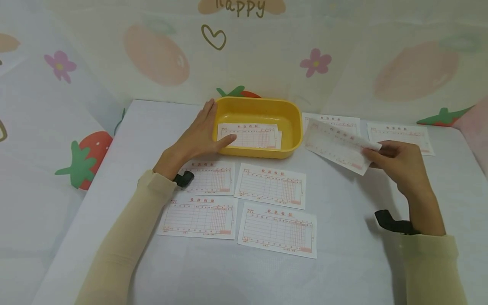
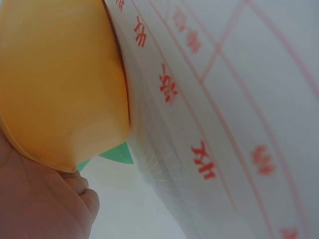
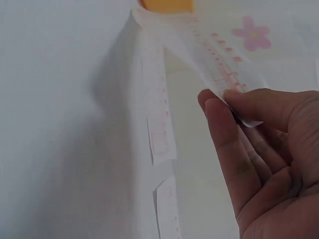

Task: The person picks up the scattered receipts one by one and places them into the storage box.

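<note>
A yellow plastic box (image 1: pixel 259 153) stands at the back of the table with a few printed receipt slips (image 1: pixel 248 136) inside. My left hand (image 1: pixel 198 135) holds its left end, fingers along the side and thumb over the front rim. In the left wrist view, fingers of the left hand (image 2: pixel 55 199) meet the edge of the box (image 2: pixel 65 89). Between thumb and fingers, my right hand (image 1: pixel 404 163) pinches the right end of a receipt slip (image 1: pixel 335 144), raised and tilted right of the box. The right wrist view shows this slip (image 3: pixel 214 59) bent above the right hand (image 3: pixel 269 149).
Several receipt slips lie in front of the box, including a front left slip (image 1: pixel 198 218) and a front right slip (image 1: pixel 278 231). Behind the raised slip lie a back slip (image 1: pixel 352 123) and a far right slip (image 1: pixel 400 134). A patterned cloth (image 1: pixel 259 55) hangs behind the table.
</note>
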`<state>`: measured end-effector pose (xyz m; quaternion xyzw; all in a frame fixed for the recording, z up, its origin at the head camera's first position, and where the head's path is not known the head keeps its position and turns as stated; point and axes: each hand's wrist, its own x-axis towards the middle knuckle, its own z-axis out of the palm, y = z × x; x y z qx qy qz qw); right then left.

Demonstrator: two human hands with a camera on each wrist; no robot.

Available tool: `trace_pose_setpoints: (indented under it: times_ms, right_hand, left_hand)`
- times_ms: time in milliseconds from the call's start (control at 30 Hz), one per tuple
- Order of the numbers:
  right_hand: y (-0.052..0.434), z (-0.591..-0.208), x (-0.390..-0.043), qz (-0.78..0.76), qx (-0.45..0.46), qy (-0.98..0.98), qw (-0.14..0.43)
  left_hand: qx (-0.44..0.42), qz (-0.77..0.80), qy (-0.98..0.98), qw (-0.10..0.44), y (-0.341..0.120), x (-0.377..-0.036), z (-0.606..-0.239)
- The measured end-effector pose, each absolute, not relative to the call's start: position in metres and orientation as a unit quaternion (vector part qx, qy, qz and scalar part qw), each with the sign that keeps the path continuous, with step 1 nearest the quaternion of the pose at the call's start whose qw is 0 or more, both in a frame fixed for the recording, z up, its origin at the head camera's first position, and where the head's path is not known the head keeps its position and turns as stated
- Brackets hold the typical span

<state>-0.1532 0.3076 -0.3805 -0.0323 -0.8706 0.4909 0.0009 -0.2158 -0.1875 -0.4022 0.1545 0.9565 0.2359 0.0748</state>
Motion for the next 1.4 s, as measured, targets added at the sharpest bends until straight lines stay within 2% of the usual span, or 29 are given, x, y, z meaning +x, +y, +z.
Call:
trace_pose_setpoints:
  times_ms: [333,600,733,933,1233,1400]
  right_hand:
    - [0.312,-0.378,-0.151,0.558,-0.038,-0.829,-0.01]
    - [0.311,-0.374,-0.153,0.532,-0.07,-0.844,-0.01]
    - [0.311,-0.371,-0.153,0.586,-0.074,-0.807,-0.016]
    - [0.316,-0.37,-0.151,0.675,-0.06,-0.735,-0.002]
    - [0.316,-0.364,-0.154,0.709,-0.088,-0.699,0.026]
    - [0.302,-0.36,-0.16,0.711,-0.082,-0.698,0.012]
  left_hand:
    - [0.158,0.234,0.956,0.076,-0.187,-0.215,-0.401]
    - [0.157,0.232,0.957,0.076,-0.187,-0.215,-0.4]
    - [0.154,0.233,0.957,0.082,-0.187,-0.215,-0.399]
    - [0.161,0.24,0.953,0.086,-0.185,-0.217,-0.401]
    - [0.161,0.248,0.952,0.084,-0.187,-0.217,-0.401]
    - [0.164,0.238,0.954,0.08,-0.188,-0.217,-0.402]
